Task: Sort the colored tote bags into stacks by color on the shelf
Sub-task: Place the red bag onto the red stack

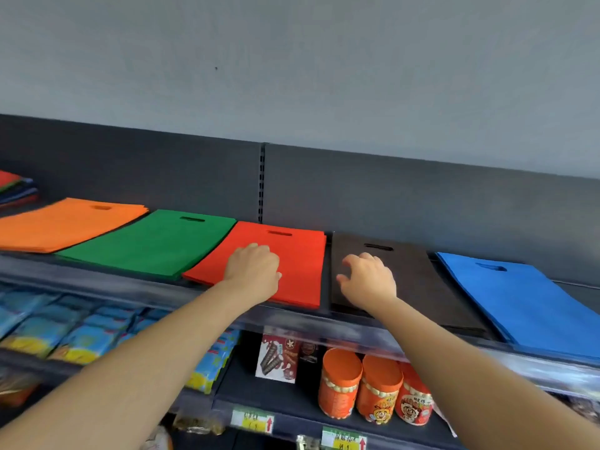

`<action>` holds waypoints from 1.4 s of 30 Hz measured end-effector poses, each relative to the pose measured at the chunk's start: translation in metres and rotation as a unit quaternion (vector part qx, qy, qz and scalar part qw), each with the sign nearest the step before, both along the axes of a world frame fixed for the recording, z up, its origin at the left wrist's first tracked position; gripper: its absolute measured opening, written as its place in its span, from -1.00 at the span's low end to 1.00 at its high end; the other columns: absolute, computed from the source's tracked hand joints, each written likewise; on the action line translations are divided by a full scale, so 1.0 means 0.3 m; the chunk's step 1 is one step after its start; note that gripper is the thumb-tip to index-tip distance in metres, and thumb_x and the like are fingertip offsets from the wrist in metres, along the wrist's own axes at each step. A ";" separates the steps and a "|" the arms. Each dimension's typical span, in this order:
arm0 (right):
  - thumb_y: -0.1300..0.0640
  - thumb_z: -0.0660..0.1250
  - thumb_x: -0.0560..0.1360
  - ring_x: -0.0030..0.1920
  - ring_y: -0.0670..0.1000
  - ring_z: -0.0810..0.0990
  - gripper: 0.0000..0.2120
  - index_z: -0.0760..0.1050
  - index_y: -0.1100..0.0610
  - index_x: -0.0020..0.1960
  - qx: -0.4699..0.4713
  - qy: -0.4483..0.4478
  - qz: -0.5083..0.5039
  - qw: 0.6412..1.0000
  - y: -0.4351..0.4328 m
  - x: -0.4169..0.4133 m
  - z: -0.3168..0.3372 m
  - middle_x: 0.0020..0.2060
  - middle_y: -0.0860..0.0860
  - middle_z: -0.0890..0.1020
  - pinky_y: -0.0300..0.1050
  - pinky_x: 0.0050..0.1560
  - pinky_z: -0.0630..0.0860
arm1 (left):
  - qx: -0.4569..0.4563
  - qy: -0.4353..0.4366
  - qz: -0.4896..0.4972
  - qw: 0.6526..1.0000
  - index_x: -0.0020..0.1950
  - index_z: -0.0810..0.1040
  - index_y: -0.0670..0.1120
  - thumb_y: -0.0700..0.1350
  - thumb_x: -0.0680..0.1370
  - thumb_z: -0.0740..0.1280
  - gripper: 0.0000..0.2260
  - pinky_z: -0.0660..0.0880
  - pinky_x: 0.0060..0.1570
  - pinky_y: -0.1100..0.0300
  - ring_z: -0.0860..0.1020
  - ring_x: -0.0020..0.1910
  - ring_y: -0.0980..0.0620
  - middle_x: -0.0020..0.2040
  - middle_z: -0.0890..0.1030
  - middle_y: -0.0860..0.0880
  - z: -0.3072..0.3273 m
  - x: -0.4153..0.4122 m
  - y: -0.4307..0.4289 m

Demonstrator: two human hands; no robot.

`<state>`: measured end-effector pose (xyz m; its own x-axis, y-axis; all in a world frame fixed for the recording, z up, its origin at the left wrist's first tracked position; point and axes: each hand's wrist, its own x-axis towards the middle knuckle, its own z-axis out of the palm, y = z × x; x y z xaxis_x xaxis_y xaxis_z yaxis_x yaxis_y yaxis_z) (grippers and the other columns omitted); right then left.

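Head view: red fabric tote bags, I judge light, floppy; left grip curled atop, right grip spread; pinch an edge.

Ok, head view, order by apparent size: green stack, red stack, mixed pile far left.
1. Red stack and green stack: about alike, unranked; left hand covers part of red.
2. Mixed pile: smallest, cut by the frame edge.

The scene is evenly and brightly lit, and only faint shadows are thrown. The shelf is bowed by wide-angle distortion. Blur is seen toward 8 o'clock, where packets are smeared, and toward 4 o'clock.
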<state>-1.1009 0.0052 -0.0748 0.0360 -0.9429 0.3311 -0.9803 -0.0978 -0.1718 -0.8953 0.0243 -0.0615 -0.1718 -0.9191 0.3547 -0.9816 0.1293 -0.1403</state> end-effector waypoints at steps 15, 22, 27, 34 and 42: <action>-0.06 0.26 0.54 0.28 0.18 0.41 -0.57 0.40 0.12 0.33 0.047 0.065 0.268 0.960 0.044 0.904 0.033 0.25 0.13 0.47 0.07 0.22 0.44 | 0.006 -0.035 0.204 0.978 0.23 0.47 -0.10 0.01 0.61 0.21 -0.73 0.41 0.16 0.03 0.46 0.17 -0.07 0.14 0.53 -0.06 -0.002 0.843 0.311; -0.06 0.22 0.56 0.27 0.17 0.40 -0.58 0.39 0.12 0.34 0.067 0.070 0.324 0.941 0.074 1.365 0.045 0.25 0.12 0.46 0.04 0.21 0.44 | 0.006 -0.058 0.258 0.964 0.32 0.42 -0.11 0.03 0.61 0.21 -0.66 0.43 0.10 0.05 0.49 0.16 -0.07 0.16 0.54 -0.05 0.021 1.254 0.414; -0.06 0.24 0.56 0.31 0.17 0.37 -0.57 0.37 0.10 0.37 0.068 0.050 0.358 0.930 0.080 1.677 0.042 0.27 0.11 0.44 0.06 0.23 0.43 | 0.014 -0.059 0.288 0.956 0.27 0.46 -0.09 0.04 0.60 0.23 -0.69 0.49 0.06 0.03 0.52 0.11 -0.07 0.10 0.57 -0.06 0.036 1.548 0.455; -0.08 0.23 0.57 0.26 0.17 0.40 -0.57 0.38 0.10 0.37 0.063 0.059 0.391 0.916 0.074 2.019 0.036 0.25 0.11 0.45 0.08 0.14 0.49 | 0.013 -0.077 0.316 0.946 0.25 0.45 -0.10 0.04 0.61 0.21 -0.70 0.42 0.05 0.04 0.50 0.15 -0.08 0.15 0.55 -0.07 0.043 1.842 0.484; -0.08 0.23 0.57 0.22 0.18 0.44 -0.60 0.44 0.13 0.31 0.044 0.055 0.428 0.901 -0.040 2.360 0.052 0.21 0.14 0.46 0.07 0.17 0.48 | -0.007 -0.061 0.334 0.941 0.18 0.48 -0.07 0.05 0.60 0.20 -0.74 0.42 0.00 0.07 0.51 0.13 -0.06 0.13 0.55 -0.04 0.017 2.138 0.391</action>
